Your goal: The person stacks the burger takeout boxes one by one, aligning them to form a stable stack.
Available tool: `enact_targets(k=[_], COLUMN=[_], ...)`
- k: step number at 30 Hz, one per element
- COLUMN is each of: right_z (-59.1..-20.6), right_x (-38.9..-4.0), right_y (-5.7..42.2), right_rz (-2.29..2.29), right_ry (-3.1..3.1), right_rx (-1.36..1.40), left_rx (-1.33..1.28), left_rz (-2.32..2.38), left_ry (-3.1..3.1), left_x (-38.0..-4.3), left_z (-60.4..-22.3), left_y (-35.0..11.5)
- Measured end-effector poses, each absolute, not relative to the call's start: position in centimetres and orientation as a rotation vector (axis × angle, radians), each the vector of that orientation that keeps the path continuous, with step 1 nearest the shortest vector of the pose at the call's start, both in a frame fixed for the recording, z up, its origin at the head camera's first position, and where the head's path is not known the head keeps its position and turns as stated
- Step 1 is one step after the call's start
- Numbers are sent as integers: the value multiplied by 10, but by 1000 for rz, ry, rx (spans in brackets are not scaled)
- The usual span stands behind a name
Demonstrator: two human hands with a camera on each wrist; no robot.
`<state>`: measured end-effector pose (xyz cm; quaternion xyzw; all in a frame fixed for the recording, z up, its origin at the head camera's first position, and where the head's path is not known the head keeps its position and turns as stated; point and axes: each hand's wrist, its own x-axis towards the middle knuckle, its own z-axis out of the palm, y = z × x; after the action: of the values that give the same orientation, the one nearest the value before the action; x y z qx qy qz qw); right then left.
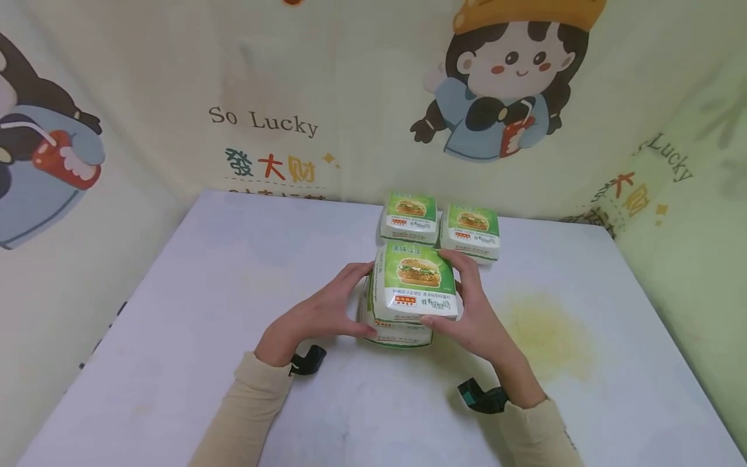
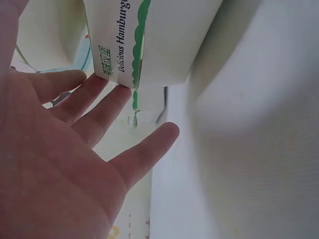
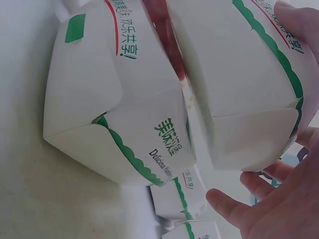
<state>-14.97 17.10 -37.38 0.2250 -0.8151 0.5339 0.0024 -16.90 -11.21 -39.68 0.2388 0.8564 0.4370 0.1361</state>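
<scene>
The right hand (image 1: 474,318) is clamped on a green-and-white cardboard hamburger box (image 1: 415,275), just above a matching lower box (image 1: 403,335) on the tabletop (image 1: 245,272); the left hand (image 1: 323,308), fingers apart, touches the lower box

Behind the white table (image 1: 262,253) and along both its sides, we observe a pale printed cloth (image 1: 373,78). On its rear face, right of centre, we note a braided cartoon figure (image 1: 480,123) in blue with a red drink (image 1: 513,137); a second figure (image 1: 49,123), cut off by the view's edge, appears at left. Between them we read "So Lucky" lettering (image 1: 283,123) above multicoloured Chinese characters (image 1: 271,167). Similar lettering (image 1: 671,157) recurs, slanted, at right. On the table's right half, we distinguish a diffuse yellow patch (image 1: 545,331).
</scene>
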Motion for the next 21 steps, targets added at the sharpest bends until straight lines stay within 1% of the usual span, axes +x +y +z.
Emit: enact_targets(k=[21], right_z=[-373], right_x=[-143], right_y=[165], right_rz=[1499], right_ry=[-2583], right_rx=[752], left_rx=[751], left_rz=[1315], left_ry=[2466], left_x=[-172], left_z=[-401], left_y=[-108])
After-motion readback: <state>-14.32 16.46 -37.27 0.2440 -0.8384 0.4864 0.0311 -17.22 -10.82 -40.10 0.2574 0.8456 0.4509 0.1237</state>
